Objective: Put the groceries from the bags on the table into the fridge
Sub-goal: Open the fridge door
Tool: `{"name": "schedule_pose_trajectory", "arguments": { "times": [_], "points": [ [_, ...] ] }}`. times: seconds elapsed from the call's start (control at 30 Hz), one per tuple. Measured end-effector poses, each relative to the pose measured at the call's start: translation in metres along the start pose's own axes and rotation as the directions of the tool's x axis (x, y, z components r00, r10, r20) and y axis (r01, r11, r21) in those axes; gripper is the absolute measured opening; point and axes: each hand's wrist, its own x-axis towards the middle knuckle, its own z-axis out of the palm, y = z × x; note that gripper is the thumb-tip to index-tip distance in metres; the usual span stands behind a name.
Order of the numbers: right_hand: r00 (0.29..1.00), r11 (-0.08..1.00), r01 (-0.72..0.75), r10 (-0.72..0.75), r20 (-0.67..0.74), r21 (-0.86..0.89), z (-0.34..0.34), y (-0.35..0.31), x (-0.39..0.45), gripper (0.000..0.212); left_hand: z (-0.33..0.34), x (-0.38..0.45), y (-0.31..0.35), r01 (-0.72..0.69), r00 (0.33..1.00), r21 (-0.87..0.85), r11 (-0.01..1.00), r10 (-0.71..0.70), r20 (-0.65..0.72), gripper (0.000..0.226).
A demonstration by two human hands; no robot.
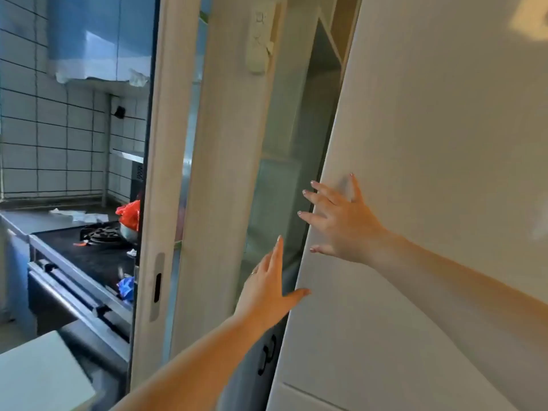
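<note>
Plain off-white fridge door [430, 173] fills the right, smooth and unpatterned, a warm yellowish patch of light at its top corner. Pale beige sliding door frame [166, 173] runs down the middle, faint wood grain on it. Far left, a white tiled wall [53, 149] gridded with dark grout lines, blue-tinted up high. Black gas stove top [98, 250] below, a bright red-orange plastic bag [129, 214] beside the burner, a crumpled blue bag [126, 287] nearer.
</note>
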Motion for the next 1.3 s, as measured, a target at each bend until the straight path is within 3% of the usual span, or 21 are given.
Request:
{"name": "schedule_pose_trajectory", "arguments": {
  "times": [0.13, 0.33, 0.53, 1.07, 1.3],
  "points": [
    [0.999, 0.996, 0.010, -0.005, 0.051, -0.094, 0.001, 0.007, 0.009, 0.070, 0.013, 0.021, -0.006, 0.005, 0.997, -0.049, 0.999, -0.002, 0.076, 0.106],
    [0.994, 0.983, 0.006, 0.014, 0.106, -0.181, -0.003, 0.006, 0.008, 0.064, 0.035, 0.037, -0.017, -0.084, 0.976, -0.198, 0.977, 0.121, 0.181, 0.098],
    [0.988, 0.977, -0.021, 0.052, 0.142, -0.213, -0.005, 0.001, 0.008, 0.062, 0.046, 0.042, -0.024, -0.097, 0.969, -0.330, 0.939, 0.165, 0.185, 0.091],
    [0.962, 0.963, -0.095, 0.154, 0.224, -0.253, -0.017, -0.012, 0.009, 0.064, 0.047, 0.040, -0.027, -0.091, 0.967, -0.330, 0.940, 0.163, 0.196, 0.092],
    [0.976, 0.981, -0.092, 0.123, 0.177, -0.170, -0.044, -0.018, -0.008, 0.062, 0.033, 0.004, -0.015, -0.097, 0.979, -0.312, 0.945, 0.147, 0.144, 0.094]
  ]
}}
